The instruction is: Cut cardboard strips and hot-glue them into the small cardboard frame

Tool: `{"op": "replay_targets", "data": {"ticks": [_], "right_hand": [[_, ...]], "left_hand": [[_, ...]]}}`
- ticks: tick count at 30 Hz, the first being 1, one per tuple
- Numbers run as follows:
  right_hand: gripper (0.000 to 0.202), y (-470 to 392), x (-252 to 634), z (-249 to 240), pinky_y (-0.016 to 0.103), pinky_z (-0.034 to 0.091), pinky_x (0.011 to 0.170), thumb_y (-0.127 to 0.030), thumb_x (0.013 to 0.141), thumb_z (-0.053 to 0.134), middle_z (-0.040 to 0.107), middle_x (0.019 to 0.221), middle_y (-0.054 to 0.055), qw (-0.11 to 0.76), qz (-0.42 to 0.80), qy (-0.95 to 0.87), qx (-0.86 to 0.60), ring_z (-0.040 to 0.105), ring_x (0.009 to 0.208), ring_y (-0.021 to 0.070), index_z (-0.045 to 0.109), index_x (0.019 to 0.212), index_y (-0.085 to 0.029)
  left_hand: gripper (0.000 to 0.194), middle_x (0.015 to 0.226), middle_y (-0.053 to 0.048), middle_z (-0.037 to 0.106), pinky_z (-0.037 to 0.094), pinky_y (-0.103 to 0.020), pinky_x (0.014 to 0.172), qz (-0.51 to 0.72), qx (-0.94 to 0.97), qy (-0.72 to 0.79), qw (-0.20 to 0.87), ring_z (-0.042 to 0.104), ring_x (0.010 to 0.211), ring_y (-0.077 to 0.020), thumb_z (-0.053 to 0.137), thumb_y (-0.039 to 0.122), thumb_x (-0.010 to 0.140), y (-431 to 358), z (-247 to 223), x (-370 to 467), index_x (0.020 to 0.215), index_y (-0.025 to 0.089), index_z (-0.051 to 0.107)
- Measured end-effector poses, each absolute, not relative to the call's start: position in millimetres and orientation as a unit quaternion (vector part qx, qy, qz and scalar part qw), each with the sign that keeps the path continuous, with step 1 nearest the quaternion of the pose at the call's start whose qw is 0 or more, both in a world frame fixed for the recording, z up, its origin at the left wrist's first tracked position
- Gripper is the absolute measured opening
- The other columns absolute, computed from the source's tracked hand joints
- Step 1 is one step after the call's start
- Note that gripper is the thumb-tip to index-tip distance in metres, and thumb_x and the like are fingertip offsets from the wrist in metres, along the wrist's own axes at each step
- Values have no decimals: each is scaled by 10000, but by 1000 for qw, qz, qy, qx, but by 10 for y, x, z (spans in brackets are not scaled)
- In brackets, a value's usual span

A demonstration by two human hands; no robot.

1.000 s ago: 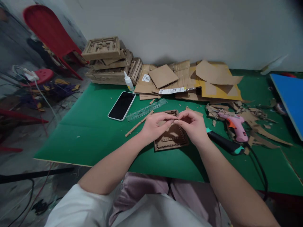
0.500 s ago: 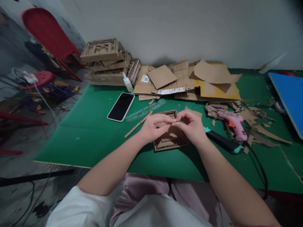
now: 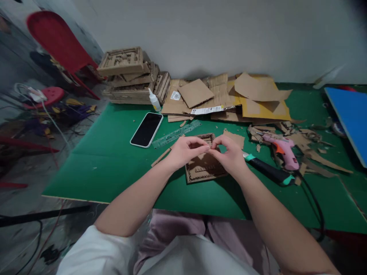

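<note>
The cardboard panel, bearing a raised border and a short ridged row, lies flat on the green table directly beneath the fingers, presumably to keep it central to both hands. The left hand and right hand arch over it, fingers curled, thumb and forefinger tips brought together, a posture suggesting delicate handling; whether a small piece is pinched between them cannot be told. Just beside the right fingers lies a cutter, blade end nearest, seemingly within easy reach. Further right, a pink glue gun rests among cardboard scraps, apparently parked clear of the fingers. Left of the fingers are a cardboard strip, partly covered by the left hand, a transparent ruler and a phone. Well beyond the fingers, a white bottle stands before stacked panels, probably set back for working room.
</note>
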State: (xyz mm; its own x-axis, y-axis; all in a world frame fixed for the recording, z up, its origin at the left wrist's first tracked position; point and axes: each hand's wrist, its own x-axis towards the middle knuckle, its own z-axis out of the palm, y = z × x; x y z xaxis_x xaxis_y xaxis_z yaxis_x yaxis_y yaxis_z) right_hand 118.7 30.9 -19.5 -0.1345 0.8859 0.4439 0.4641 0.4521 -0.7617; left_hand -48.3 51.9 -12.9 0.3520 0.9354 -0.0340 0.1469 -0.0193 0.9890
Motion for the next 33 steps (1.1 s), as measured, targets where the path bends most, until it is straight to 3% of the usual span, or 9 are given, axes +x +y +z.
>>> {"op": "replay_targets", "data": {"ticks": [4,10,22,33], "right_hand": [[161,306,1167,-177,260,438,624,-225,704,691,580,673,-22,457,250,-704,-483,546,664,124,537,662,-203],[61,289,1162,-156,267,494,682,-254,779,625,685,804,1,484,322,-643,-498,624,748,131,672,799,-220],[43,271,1103,-212,263,490,667,-220,776,622,643,758,7,516,289,-634,-498,600,730,124,660,765,-204],[78,296,1121,-190,275,464,619,-141,767,597,612,684,4,516,103,-693,-494,564,665,133,597,718,-201]], "left_hand": [[226,629,-7,647,408,-194,506,389,563,444,579,544,550,-84,714,367,677,527,-146,-451,734,149,694],[217,674,-23,687,530,-268,694,460,496,401,618,642,638,-117,716,328,682,533,-149,-425,758,131,669],[150,673,-15,702,548,-222,637,462,582,441,504,664,635,-125,680,295,726,458,-95,-399,745,146,685],[207,847,-49,730,565,-225,671,450,553,413,567,685,731,-144,684,291,723,424,-99,-381,879,159,718]]}}
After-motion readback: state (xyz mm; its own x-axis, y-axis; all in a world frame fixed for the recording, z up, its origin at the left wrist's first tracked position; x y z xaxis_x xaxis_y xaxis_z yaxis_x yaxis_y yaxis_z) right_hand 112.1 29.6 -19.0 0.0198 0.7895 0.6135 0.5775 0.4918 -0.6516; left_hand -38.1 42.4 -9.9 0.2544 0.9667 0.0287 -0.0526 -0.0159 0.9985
